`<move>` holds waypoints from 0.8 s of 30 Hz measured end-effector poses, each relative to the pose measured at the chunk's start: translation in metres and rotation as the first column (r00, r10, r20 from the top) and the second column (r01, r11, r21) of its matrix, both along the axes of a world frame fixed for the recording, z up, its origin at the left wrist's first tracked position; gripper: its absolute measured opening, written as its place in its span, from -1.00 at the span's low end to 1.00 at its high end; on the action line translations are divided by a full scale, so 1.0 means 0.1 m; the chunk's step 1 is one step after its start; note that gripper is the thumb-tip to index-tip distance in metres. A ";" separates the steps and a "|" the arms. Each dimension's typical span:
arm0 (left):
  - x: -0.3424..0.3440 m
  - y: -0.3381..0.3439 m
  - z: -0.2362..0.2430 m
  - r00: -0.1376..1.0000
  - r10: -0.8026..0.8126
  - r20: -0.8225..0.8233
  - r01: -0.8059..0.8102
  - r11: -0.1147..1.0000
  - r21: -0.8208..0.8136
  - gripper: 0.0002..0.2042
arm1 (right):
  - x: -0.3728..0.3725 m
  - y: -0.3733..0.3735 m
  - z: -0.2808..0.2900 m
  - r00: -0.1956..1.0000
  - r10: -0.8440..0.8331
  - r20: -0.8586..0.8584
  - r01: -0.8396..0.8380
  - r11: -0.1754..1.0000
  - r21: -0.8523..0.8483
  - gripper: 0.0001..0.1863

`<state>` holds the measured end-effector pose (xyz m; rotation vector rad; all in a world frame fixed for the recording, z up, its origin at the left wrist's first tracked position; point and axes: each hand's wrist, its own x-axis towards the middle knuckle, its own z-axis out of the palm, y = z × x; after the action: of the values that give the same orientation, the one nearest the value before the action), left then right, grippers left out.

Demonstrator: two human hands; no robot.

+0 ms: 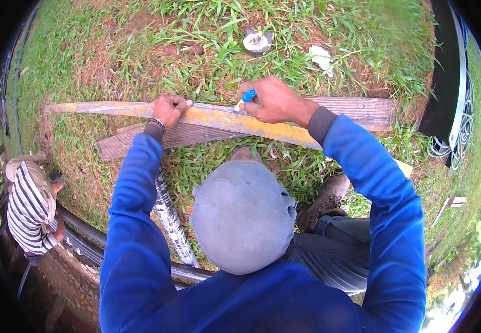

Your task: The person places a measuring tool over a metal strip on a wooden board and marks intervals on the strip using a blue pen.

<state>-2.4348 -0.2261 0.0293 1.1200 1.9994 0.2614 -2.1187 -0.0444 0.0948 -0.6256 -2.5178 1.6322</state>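
A long yellowish plank (213, 117) lies across a grey weathered board (357, 109) on the grass. My left hand (169, 109) presses down on the plank near its middle, fingers curled over its far edge. My right hand (272, 101) grips a blue-capped marker (245, 99) with its tip on the plank. Both arms wear blue sleeves, and my grey cap fills the centre of the view.
A tape measure (257, 41) and a white scrap (321, 56) lie in the grass beyond the boards. A person in a striped shirt (28, 206) crouches at the left beside dark pipes (85, 236). My boot (326, 198) rests below the plank. A dark panel (446, 77) stands at right.
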 end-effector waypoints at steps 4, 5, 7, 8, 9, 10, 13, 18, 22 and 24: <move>0.01 -0.01 0.00 0.996 0.062 0.067 -0.062 0.998 -0.008 -0.68 | 0.23 0.06 0.06 0.997 0.017 0.076 -0.019 0.999 0.029 -0.76; 0.02 0.00 0.01 0.996 0.066 0.063 -0.065 0.998 -0.015 -0.68 | 0.30 0.07 0.05 0.992 0.038 0.121 -0.043 0.998 0.038 -0.76; 0.02 0.00 0.00 0.996 0.063 0.068 -0.062 0.998 -0.020 -0.69 | 0.44 0.08 0.06 0.993 0.023 0.112 -0.029 0.998 0.050 -0.76; 0.00 -0.01 -0.02 0.996 0.070 0.053 -0.069 0.997 -0.023 -0.70 | 0.51 0.09 0.07 0.995 0.015 0.097 -0.021 0.998 0.060 -0.76; 0.00 -0.03 -0.04 0.996 0.076 0.038 -0.076 0.997 -0.026 -0.70 | 0.58 0.10 0.08 0.994 0.008 0.106 -0.014 0.998 0.062 -0.76; 0.01 -0.02 -0.02 0.995 0.084 0.049 -0.084 0.996 -0.013 -0.71 | 0.65 0.12 0.10 0.991 0.012 0.130 -0.020 0.998 0.057 -0.76; -0.03 -0.02 -0.07 0.998 0.058 0.039 -0.057 0.998 -0.035 -0.70 | 0.88 0.15 0.17 0.986 0.009 0.168 -0.020 0.998 0.061 -0.75; -0.05 -0.02 -0.07 0.995 0.084 0.044 -0.083 0.996 -0.031 -0.71 | 1.25 0.17 0.17 0.993 -0.009 0.122 -0.003 0.996 0.092 -0.73; -0.02 -0.02 -0.13 0.993 0.076 0.090 -0.077 0.997 0.010 -0.70 | 1.49 0.21 0.20 0.990 0.006 0.142 -0.023 0.993 0.115 -0.71; -0.08 -0.05 -0.17 0.994 0.069 0.087 -0.070 0.998 0.003 -0.71 | 1.60 0.22 0.22 0.991 0.001 0.135 -0.020 0.990 0.141 -0.70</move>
<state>-2.4432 -0.2315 0.0126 1.0267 1.9636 0.3469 -1.9583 -0.0227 0.1164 -0.7304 -2.7067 1.4421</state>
